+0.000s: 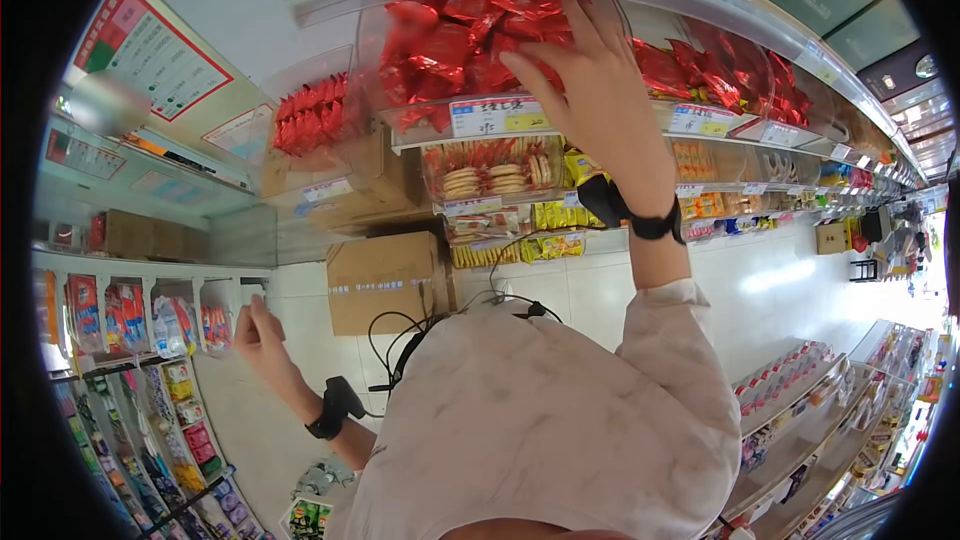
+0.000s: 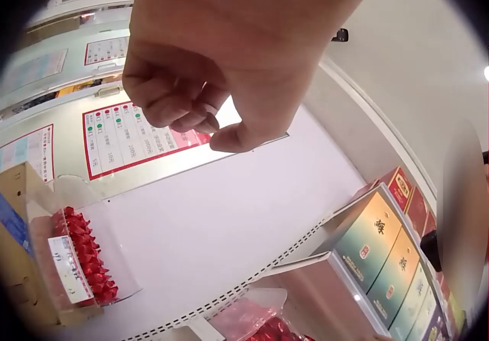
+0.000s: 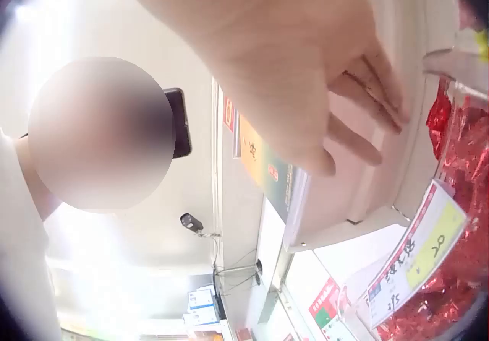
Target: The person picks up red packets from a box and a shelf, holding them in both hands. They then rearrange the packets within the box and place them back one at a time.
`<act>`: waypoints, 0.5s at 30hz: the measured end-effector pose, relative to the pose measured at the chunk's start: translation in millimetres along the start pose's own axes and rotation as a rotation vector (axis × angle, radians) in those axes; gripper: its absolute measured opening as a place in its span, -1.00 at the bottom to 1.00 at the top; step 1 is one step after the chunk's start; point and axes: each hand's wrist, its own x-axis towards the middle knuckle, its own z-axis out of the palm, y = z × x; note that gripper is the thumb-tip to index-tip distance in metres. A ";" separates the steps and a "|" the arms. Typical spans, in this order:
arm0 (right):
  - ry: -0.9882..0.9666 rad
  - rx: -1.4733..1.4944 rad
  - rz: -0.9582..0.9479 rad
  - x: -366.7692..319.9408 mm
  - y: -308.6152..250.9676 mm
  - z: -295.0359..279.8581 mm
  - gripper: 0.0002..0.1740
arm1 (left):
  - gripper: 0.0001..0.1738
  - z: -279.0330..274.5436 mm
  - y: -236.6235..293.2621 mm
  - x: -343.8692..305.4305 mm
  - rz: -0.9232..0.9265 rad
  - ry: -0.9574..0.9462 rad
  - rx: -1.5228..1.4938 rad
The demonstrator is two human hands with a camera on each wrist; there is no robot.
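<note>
At a shop's top shelf, the head view shows a person's right hand (image 1: 590,90) reaching into a clear bin of red-wrapped sweets (image 1: 450,50), fingers straight and slightly spread over the wrappers, just above a price label (image 1: 497,116). The left hand (image 1: 258,335) hangs low near a snack rack (image 1: 130,320). From the left wrist, that hand's fingers are loosely curled around nothing, above a smaller sweet bin (image 2: 80,257). From the right wrist, straight fingers lie close together beside the sweets.
</note>
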 end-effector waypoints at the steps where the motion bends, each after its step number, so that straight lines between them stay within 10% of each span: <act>1: -0.020 -0.061 0.014 2.1 -0.5 8.4 -0.63 | -0.48 2.3 -0.9 1.3 -0.005 -0.020 -0.027; 9: 0.029 0.025 0.232 3.3 -12.4 21.1 -0.57 | -0.49 10.7 -2.1 10.8 -0.021 -0.131 -0.081; 15: 0.137 0.289 0.066 -2.4 -73.2 -28.4 -0.61 | -0.59 29.8 18.0 21.8 -0.010 -0.683 -0.190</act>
